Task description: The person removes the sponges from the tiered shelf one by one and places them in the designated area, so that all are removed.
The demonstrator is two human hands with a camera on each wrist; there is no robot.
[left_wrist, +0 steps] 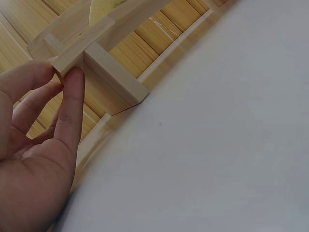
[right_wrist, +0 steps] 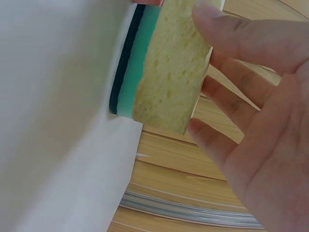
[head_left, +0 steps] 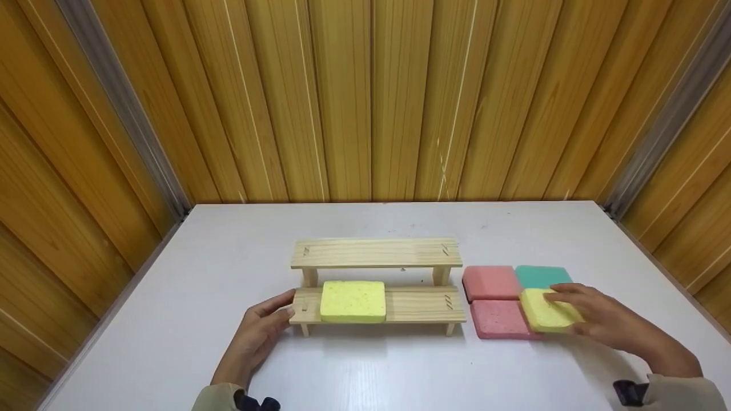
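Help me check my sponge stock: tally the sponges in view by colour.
Yellow sponges: 2
Pink sponges: 2
Green sponge: 1
Total: 5

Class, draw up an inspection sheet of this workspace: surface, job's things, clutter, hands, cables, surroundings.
Surface: white table, small dark specks.
Job's things: front wooden shelf bearing one yellow sponge; rear wooden shelf; to their right, far pink sponge, near pink sponge, green sponge, second yellow sponge.
Clutter: nothing seen.
Hands: left hand pinches the front shelf's left end; right hand holds the second yellow sponge.
Cables: nothing seen.
Surroundings: wood-look panel walls, grey corner strips.
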